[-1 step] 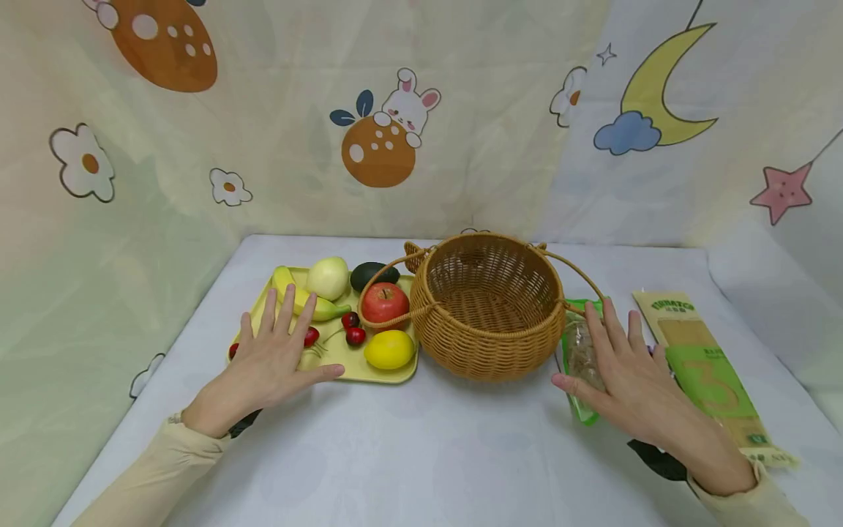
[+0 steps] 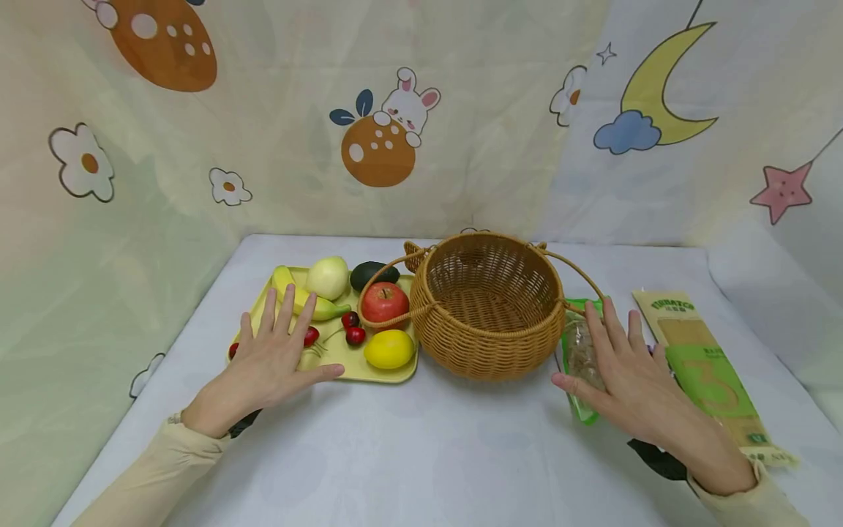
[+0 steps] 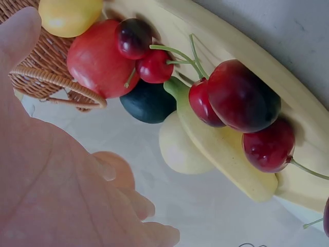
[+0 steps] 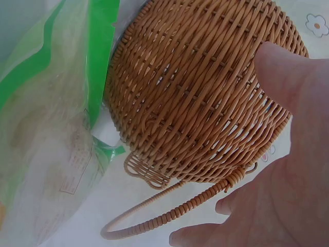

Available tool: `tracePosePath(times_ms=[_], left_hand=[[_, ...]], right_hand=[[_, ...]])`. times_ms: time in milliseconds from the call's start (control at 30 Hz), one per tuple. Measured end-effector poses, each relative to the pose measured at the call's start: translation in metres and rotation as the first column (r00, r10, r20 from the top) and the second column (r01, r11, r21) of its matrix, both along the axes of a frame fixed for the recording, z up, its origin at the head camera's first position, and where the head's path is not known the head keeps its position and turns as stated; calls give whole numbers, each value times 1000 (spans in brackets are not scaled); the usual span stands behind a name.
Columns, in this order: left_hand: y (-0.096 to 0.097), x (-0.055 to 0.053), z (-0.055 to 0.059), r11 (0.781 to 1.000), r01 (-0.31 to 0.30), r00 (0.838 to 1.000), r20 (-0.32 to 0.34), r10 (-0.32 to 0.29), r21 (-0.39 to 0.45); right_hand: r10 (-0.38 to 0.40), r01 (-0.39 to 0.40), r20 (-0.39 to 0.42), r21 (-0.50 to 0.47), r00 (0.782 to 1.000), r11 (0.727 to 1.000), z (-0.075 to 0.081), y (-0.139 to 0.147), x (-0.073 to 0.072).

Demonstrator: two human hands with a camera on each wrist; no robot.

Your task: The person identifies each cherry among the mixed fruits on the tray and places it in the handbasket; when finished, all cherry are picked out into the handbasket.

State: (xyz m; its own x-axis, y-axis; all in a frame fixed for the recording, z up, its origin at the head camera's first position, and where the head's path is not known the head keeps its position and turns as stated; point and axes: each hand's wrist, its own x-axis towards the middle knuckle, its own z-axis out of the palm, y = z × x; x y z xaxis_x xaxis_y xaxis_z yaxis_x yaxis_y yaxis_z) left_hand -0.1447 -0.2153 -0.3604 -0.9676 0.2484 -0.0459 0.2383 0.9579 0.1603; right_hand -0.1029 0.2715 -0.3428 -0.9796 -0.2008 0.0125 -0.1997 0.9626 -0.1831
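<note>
My left hand (image 2: 273,369) is held with fingers spread over the near left part of a yellow tray (image 2: 358,377), gripping nothing. On the tray are a banana (image 2: 323,309), a pale green round item (image 2: 327,278), a dark oval fruit (image 2: 362,275), a red apple (image 2: 388,301), a lemon (image 2: 388,350) and several cherries (image 3: 241,98). A wicker basket (image 2: 487,351) stands upright beside it, both handles folded outward. My right hand (image 2: 642,388), fingers spread, hovers over a clear green-edged bag (image 2: 581,359). Its fingertips overlap the basket's right handle in view; contact cannot be told.
A long green and tan packet (image 2: 714,373) lies at the right, partly behind the right hand. White cloth covers the table (image 2: 454,454). A printed curtain (image 2: 283,110) hangs behind and along the sides. The basket's left handle (image 2: 395,322) reaches over the tray.
</note>
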Motion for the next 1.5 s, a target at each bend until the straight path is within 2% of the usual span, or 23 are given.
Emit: tracePosePath(times_ms=[333,433,500,600,733,800,867,967,1133,1367,1500], left_hand=[[-1,0,1,1000,4,1000,6,-4,-20],[-4,0,1,1000,17,1000,14,-17,-19],[-7,0,1,999,34,999,16,-34,-8],[-16,1,-1,998,60,998,13,-60,14],[-34,2,-6,996,71,997,-16,-71,47],[-44,4,-8,995,74,997,-40,-71,60],[-55,6,-9,994,81,995,-70,-76,71],[-69,7,-11,991,98,989,-121,-87,90],[-86,5,-18,983,116,979,-181,-89,142],[-96,3,-23,981,98,979,-194,-64,168],[-100,1,-25,981,100,977,-203,-66,165]], right_hand=[[6,-6,-8,-22,1000,1000,0,2,-1],[38,-44,-90,-58,995,997,2,1,-2],[72,-90,-177,-95,982,991,3,0,-3],[122,-179,-332,-145,935,973,5,-5,-8],[174,-291,-513,-157,841,944,8,-12,-15],[188,-332,-567,-161,802,930,9,-15,-18],[194,-355,-596,-165,780,920,10,-18,-21],[201,-369,-593,-176,780,912,10,-21,-24],[226,-377,-562,-167,796,911,6,-24,-29],[235,-396,-596,-153,768,905,1,-26,-33],[232,-398,-602,-157,764,904,1,-27,-34]])
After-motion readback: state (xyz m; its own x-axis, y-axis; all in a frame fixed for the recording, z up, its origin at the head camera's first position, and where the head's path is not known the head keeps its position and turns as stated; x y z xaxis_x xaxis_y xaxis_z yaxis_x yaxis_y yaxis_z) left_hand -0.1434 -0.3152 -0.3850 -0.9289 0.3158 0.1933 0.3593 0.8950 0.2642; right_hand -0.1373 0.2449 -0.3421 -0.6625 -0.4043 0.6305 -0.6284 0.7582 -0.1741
